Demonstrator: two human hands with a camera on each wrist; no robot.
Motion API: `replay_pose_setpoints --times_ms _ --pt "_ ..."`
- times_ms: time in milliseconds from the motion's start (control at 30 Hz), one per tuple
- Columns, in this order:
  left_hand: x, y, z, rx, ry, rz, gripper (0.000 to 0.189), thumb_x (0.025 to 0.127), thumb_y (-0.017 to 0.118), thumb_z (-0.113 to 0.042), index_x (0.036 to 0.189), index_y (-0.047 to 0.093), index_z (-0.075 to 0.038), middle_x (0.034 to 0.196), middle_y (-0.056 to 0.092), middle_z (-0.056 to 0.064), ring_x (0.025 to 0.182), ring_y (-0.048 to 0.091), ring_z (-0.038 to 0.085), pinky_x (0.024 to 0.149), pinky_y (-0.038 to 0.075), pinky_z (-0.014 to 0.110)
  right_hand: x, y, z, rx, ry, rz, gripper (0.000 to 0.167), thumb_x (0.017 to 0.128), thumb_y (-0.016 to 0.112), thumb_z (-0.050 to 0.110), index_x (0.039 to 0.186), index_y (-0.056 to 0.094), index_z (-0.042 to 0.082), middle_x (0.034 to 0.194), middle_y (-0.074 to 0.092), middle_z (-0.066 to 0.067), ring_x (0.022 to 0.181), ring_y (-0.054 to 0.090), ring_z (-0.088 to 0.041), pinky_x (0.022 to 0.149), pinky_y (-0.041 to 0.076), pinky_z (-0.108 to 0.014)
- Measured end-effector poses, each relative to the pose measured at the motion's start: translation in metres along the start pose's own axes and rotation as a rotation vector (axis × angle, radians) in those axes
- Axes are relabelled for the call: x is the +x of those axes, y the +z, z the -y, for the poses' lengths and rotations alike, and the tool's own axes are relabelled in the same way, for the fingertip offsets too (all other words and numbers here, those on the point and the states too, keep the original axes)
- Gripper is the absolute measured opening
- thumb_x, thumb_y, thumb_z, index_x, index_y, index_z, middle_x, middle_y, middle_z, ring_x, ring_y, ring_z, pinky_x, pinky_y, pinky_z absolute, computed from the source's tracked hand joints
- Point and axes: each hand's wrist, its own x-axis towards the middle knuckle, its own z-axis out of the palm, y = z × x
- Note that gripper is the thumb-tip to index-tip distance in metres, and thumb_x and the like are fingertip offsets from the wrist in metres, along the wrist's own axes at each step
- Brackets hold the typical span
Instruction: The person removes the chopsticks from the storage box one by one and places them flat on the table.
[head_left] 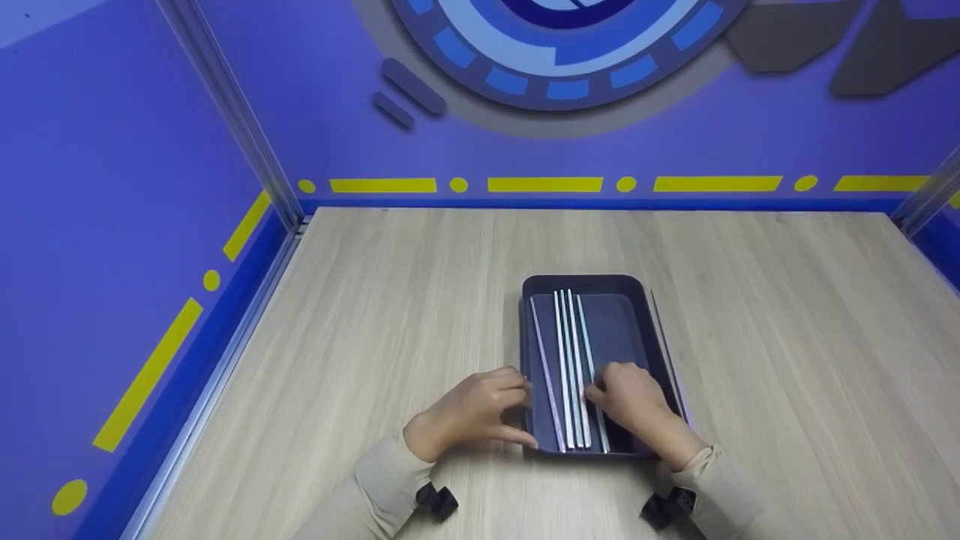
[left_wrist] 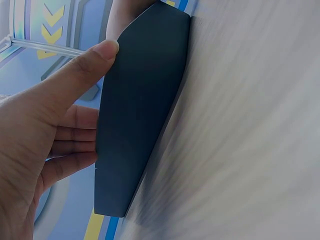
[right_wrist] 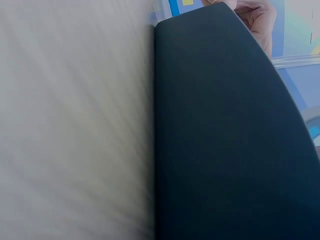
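Observation:
A dark rectangular tray lies on the table in the head view, with several metallic chopsticks lengthwise inside it. One purplish chopstick slants apart on the left, and a bluish one on the right. My left hand holds the tray's near left corner. In the left wrist view its thumb presses the rim while the other fingers curl over it. My right hand reaches down into the tray, thumb and fingers pinching at the bluish chopstick; its fingertips are partly hidden. The right wrist view shows mostly the tray's outer wall.
A thin dark-to-purple stick lies along the tray's right outer side. Wood-grain table surrounds the tray. Blue printed panels stand behind and at both sides. Black wrist straps show at the sleeves.

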Motion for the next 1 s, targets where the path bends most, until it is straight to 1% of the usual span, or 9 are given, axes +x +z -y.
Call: replay_pose_setpoints --times_ms 267,400,633,733,867,1000 --pt "0.0 0.0 0.0 -0.022 -0.006 0.007 0.048 0.066 0.079 -0.052 0.085 0.067 -0.009 0.092 0.065 -0.001 0.085 0.06 0.01 0.081 0.052 0.011 -0.001 -0.003 -0.003 0.012 -0.018 -0.037 0.039 0.081 0.066 0.022 0.054 0.038 0.015 0.052 0.036 0.003 0.05 0.038 -0.016 0.045 0.03 -0.029" --pt "0.0 0.0 0.0 -0.013 -0.001 0.008 0.048 0.067 0.078 -0.053 0.084 0.067 -0.01 0.092 0.065 -0.002 0.085 0.06 0.009 0.082 0.052 0.011 -0.002 -0.007 -0.003 0.028 -0.019 -0.041 0.037 0.081 0.066 0.022 0.055 0.04 0.015 0.053 0.036 0.004 0.05 0.037 -0.016 0.045 0.028 -0.027" --pt "0.0 0.002 0.0 -0.015 -0.006 -0.003 0.046 0.066 0.079 -0.052 0.082 0.066 -0.011 0.09 0.065 -0.003 0.082 0.059 0.009 0.077 0.052 0.012 -0.003 -0.013 -0.005 0.047 -0.033 -0.055 0.039 0.08 0.064 0.017 0.054 0.034 0.017 0.051 0.031 0.007 0.048 0.032 -0.012 0.044 0.024 -0.023" --pt "-0.001 0.002 0.0 -0.017 -0.007 -0.002 0.046 0.065 0.08 -0.052 0.082 0.066 -0.011 0.091 0.065 -0.003 0.083 0.06 0.009 0.078 0.052 0.012 -0.003 -0.016 -0.007 0.052 -0.046 -0.068 0.04 0.08 0.063 0.016 0.055 0.033 0.017 0.051 0.029 0.007 0.048 0.032 -0.012 0.045 0.024 -0.023" --pt "-0.001 0.002 0.0 -0.007 0.0 -0.003 0.048 0.066 0.079 -0.053 0.083 0.067 -0.011 0.092 0.066 -0.002 0.085 0.061 0.01 0.08 0.053 0.011 -0.004 -0.023 -0.01 0.056 -0.048 -0.067 0.035 0.081 0.063 0.015 0.056 0.039 0.015 0.052 0.033 0.005 0.048 0.035 -0.012 0.046 0.026 -0.024" --pt "-0.001 0.002 0.0 -0.004 0.014 -0.014 0.049 0.065 0.078 -0.054 0.083 0.067 -0.01 0.093 0.067 0.0 0.087 0.062 0.011 0.083 0.053 0.011 -0.005 -0.031 -0.015 0.055 -0.027 -0.054 0.031 0.083 0.063 0.017 0.059 0.044 0.013 0.053 0.037 0.004 0.05 0.038 -0.013 0.046 0.028 -0.025"
